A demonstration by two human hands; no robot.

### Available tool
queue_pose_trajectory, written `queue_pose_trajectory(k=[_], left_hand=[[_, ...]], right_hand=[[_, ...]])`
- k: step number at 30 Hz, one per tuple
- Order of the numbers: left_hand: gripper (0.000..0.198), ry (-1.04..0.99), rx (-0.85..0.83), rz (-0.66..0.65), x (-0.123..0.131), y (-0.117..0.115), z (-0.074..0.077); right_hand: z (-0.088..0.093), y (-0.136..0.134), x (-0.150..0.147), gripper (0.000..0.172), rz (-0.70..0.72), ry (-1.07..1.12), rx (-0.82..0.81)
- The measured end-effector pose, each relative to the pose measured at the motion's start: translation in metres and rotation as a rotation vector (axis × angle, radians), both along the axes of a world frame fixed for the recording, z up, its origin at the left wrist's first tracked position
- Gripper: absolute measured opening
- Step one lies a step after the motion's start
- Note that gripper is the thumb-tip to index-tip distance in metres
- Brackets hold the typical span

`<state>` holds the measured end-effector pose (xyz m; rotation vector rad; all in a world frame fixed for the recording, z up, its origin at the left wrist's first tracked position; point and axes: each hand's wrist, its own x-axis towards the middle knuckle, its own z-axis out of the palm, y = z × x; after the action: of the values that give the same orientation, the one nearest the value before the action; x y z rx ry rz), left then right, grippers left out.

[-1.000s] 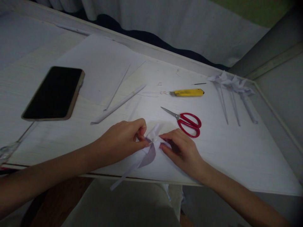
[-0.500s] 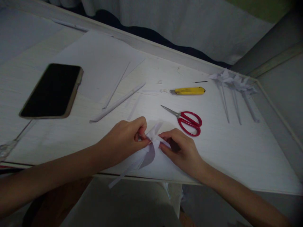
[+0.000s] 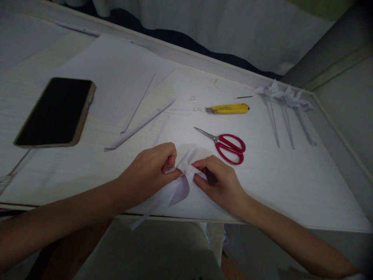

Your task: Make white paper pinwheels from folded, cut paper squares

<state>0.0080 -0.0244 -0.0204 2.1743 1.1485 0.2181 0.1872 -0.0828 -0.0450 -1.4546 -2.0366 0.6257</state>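
Observation:
A white paper pinwheel (image 3: 183, 175) lies at the table's near edge, its rolled paper stem (image 3: 145, 216) hanging out over the edge towards me. My left hand (image 3: 151, 169) pinches the pinwheel's middle from the left, fingers curled. From the right, my right hand (image 3: 218, 181) pinches the folded paper blades with thumb and fingertips. Both hands rest on the white table (image 3: 291, 182).
Red-handled scissors (image 3: 227, 144) lie just beyond my right hand, a yellow utility knife (image 3: 229, 108) farther back. Three finished paper pinwheels (image 3: 284, 103) lie at the far right. A black phone (image 3: 55, 111), a white sheet (image 3: 116, 74) and rolled paper sticks (image 3: 140, 124) lie at the left.
Both hands stay on the pinwheel with small finger shifts at its middle. The view has drifted slightly, so the table things sit a little further left and higher.

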Motion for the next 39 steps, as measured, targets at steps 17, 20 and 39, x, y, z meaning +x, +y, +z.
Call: queue_pose_trajectory(k=[17,20,39], left_hand=[[0.037,-0.019,0.361,-0.082,-0.002,0.01,-0.018],[0.041,-0.033,0.386,-0.117,-0.002,0.015,-0.02],[0.046,0.023,0.278,-0.4,0.003,0.038,-0.005]], right_hand=[[0.022,0.014,0.01,0.035,0.33,-0.233,-0.152],[0.035,0.026,0.018,0.048,0.503,-0.273,-0.226],[0.07,0.041,0.035,0.037,0.477,-0.389,-0.026]])
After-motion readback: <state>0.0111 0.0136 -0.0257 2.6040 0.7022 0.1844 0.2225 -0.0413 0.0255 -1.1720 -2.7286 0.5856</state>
